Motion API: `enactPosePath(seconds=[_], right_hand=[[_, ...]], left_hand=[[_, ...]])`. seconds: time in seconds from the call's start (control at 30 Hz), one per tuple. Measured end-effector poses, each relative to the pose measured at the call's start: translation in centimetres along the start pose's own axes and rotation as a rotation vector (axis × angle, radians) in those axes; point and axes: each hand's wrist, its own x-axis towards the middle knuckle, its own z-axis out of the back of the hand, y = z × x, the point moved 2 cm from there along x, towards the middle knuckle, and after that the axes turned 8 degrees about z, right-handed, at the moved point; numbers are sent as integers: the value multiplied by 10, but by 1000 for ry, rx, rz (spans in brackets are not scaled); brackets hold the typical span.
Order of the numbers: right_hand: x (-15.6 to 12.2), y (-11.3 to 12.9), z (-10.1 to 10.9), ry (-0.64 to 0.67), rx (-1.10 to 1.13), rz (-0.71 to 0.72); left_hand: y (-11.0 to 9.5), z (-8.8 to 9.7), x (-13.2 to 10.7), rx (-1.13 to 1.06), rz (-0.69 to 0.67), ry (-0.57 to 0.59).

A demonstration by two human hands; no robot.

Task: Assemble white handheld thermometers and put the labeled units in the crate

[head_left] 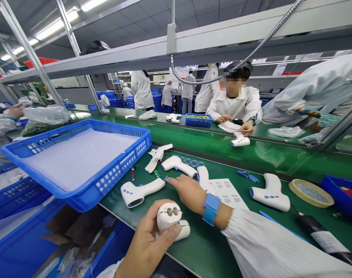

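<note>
A blue tray [77, 162] stands at the left of the table [207, 251], with a tape roll [311, 193] and a blue bin [339, 195] at its right; white-coated co-workers [235, 106] work beyond a green belt [280, 164].

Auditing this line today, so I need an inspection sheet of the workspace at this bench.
surface: green bench, items lying on it.
job's things: the left hand grips a white thermometer housing; another housing lies nearby, among several.
clutter: printed sheet, tape roll, blue tray.
hands: the right hand, open, wears a blue wristband and reaches across the bench.
cables: metal hose hangs overhead.
surroundings: co-workers in white coats work across the belt.
</note>
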Motion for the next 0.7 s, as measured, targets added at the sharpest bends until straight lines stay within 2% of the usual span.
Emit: enactPosePath(seconds=[0.13,0.2,0.27,0.37,0.47,0.57,0.7], right_hand=[[-60,4,49,-203,134,-137],[-94,10,65,-366,433,-248],[-124,17,74,-489,669,-350],[-158,25,78,-553,811,-475],[-176,29,80,-591,1011,-530],[-182,30,81,-607,1256,-539],[-185,26,77,-668,1411,-534]], left_hand=[[-3,-11,7,94,-56,101],[-7,-20,10,157,-110,182],[-10,-32,13,225,-156,262],[-15,-51,15,300,-226,353],[-19,-70,14,343,-298,425],[-20,-87,15,370,-344,468],[-21,-104,15,386,-395,512]])
